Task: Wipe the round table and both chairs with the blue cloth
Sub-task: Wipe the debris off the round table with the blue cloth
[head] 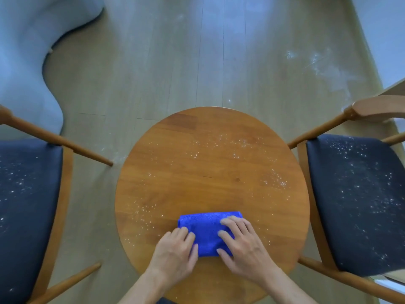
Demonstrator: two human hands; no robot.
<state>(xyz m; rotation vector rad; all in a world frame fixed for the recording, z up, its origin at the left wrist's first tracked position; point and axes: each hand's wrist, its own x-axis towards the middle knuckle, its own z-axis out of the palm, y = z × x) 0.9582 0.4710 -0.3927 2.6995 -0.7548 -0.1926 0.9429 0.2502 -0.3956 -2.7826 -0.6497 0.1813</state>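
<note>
I see the round table (pixel 210 172), a warm brown wooden top dotted with white specks across its middle and left side. The blue cloth (pixel 206 229) lies folded into a rough rectangle on the near part of the table. The left chair (pixel 26 205) and the right chair (pixel 359 198) flank the table, each with a wooden frame and a dark seat pad sprinkled with the same white specks.
</note>
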